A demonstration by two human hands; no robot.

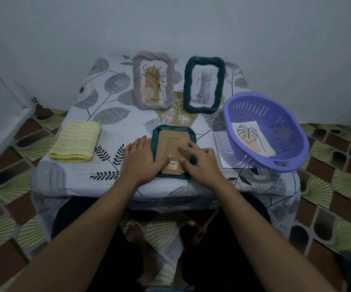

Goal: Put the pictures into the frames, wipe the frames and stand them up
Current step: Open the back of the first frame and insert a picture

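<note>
From my station I look down on the desk (111, 95), covered by a leaf-print cloth; the dark green frame (173, 127) lies face down at the near edge, between both hands, with its brown cardboard backing (168, 144) upward and a barcode sticker near the lower end. The left grip (143, 159) lies spread flat over the frame's left rim, fingers straight, thumb resting on the backing; the right grip (200, 163) sits on the backing's right side, fingers loosely bent, fingertips and thumb pressing on the cardboard. At the far side two frames stand upright, side by side and apart; the lilac frame (136, 85) on the left holds a line drawing of a plant, and the second green frame (188, 85) on the right holds a picture of a grey cat. A folded yellow striped cloth (75, 142) lies at the left edge, well apart from the frames. At the right, a purple slotted basket (286, 127) sits tilted on a white sheet (221, 148); inside it lies a leaf picture (252, 138), face up.
</note>
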